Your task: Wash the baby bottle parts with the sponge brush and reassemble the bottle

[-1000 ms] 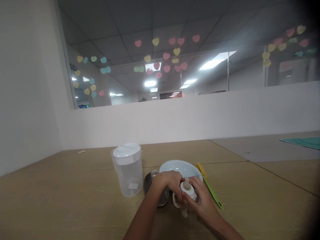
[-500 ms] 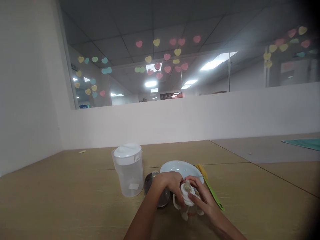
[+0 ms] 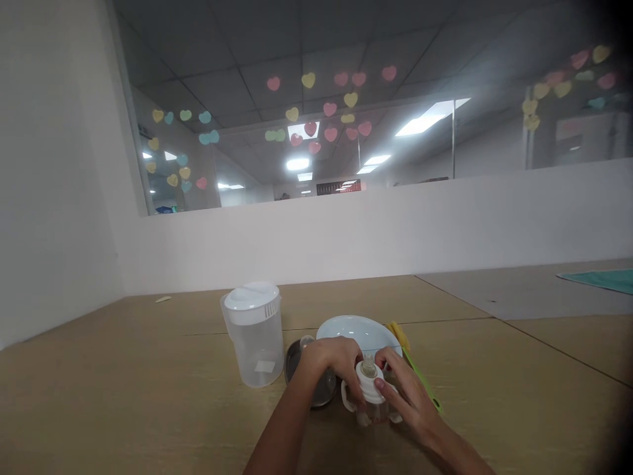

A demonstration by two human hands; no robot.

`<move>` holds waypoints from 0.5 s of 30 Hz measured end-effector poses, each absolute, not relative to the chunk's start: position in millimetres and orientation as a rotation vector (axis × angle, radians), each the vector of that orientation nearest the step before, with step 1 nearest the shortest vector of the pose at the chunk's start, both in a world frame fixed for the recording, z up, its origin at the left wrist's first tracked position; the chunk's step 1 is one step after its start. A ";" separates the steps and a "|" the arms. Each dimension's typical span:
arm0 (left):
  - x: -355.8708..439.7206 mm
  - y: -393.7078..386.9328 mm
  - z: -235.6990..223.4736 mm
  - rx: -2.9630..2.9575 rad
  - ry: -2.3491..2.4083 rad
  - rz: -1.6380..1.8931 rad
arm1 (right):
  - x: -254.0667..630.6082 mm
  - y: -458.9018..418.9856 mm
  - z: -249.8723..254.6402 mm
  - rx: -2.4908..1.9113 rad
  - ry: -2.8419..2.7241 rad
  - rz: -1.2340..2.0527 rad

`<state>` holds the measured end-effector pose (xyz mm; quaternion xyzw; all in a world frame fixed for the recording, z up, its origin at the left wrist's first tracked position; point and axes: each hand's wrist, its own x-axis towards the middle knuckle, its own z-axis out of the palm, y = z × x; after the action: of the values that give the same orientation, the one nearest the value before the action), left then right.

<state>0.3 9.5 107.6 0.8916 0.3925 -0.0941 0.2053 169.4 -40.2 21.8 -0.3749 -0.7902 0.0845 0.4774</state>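
A baby bottle with white side handles, a white collar ring and a clear nipple on top stands upright between my hands. My left hand is closed around its left side, with the thumb against the bottle just below the ring. At the right of the ring, my right hand has its thumb and bent fingers on the edge. Behind both hands is a pale blue bowl. A dark round metal dish lies partly hidden under my left forearm, with a small clear round piece at its far rim.
A clear pitcher with a white lid stands left of the dish. Right of the bowl lie a green-handled brush and a yellow item. A teal cloth lies at the far right, before a low white wall.
My right fingers have shifted slightly right and opened a little at the top of the ring, so the nipple shows more clearly. My left hand has stayed nearly still on the bottle.
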 end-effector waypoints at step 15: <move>1.9 8.3 108.6 2.516 1.135 -0.243 | 152.3 -44.8 27.8 -1.009 -1.843 0.294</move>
<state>1.9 8.3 108.6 0.8925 0.4025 -0.0862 0.1845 152.3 -44.8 27.8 -0.4150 -0.7582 0.1209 0.4881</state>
